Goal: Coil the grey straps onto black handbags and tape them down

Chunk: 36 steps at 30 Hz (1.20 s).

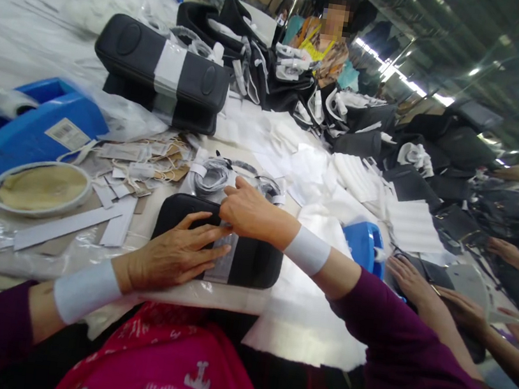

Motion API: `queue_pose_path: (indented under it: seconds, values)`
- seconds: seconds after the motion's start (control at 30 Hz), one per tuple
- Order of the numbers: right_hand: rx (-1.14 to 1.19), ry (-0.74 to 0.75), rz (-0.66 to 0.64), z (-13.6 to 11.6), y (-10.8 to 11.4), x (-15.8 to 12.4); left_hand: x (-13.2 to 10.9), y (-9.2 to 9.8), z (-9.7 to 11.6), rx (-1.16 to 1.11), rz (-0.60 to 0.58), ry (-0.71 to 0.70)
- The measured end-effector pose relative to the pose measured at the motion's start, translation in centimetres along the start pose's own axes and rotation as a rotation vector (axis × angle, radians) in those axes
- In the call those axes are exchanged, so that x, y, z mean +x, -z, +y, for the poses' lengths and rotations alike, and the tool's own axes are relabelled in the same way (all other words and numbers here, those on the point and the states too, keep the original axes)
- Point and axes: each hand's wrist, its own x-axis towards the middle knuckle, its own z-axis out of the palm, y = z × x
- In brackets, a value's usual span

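A black bag (256, 265) lies flat at the table's front edge, with a translucent strip (220, 269) across its middle. My left hand (179, 251) rests on the bag's left part, fingers stretched and touching the strip. Over the far edge of the bag, my right hand (250, 212) has its fingers curled in a pinch near the strip; what they hold is hidden. A coiled, wrapped strap (211, 177) lies just behind the bag. Pale bands circle both my wrists.
To the left are a blue tape dispenser (31, 130), a shallow bowl (40, 189) and loose tags (140, 165). Strapped black bags (161, 71) stand behind. White sheets (311, 169) spread rightward to another blue dispenser (363, 244). Co-workers' hands (409, 280) are at the right.
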Motion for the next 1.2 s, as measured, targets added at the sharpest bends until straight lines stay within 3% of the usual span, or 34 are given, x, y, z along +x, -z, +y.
queue_pose_path:
  seconds: [0.2, 0.47, 0.7, 0.8, 0.9, 1.03, 1.1, 1.17, 1.2]
  values:
    - [-0.045, -0.036, 0.036, -0.4, -0.3, 0.2, 0.3, -0.1, -0.2, -0.039, -0.077, 0.0]
    - [-0.066, -0.168, 0.078, -0.8, -0.4, -0.9, 0.5, -0.2, -0.3, 0.02, -0.062, -0.003]
    - [0.048, -0.236, 0.1, 4.2, -1.9, -0.3, 1.4, 0.5, 0.2, 0.049, -0.068, -0.006]
    - [0.101, -0.399, 0.244, 5.0, -1.9, -1.5, 1.7, 0.4, 0.4, 0.055, -0.039, -0.006]
    - [0.175, -0.65, 0.599, 3.4, -1.8, -5.2, 1.6, 0.1, 0.5, 0.036, 0.005, -0.007]
    - [0.344, -1.0, 1.001, 0.0, -3.4, -14.7, 1.1, -0.9, -0.4, -0.024, 0.071, 0.035]
    - [0.381, -1.289, 1.09, -1.2, -5.0, -20.7, 0.7, -1.6, -1.2, 0.021, 0.073, -0.019]
    - [0.467, -1.619, 1.055, -2.0, -6.5, -26.4, 0.5, -2.2, -2.1, 0.085, 0.074, -0.087]
    - [0.498, -1.692, 1.032, -2.2, -7.2, -28.8, 0.4, -2.5, -2.4, 0.103, 0.077, -0.1]
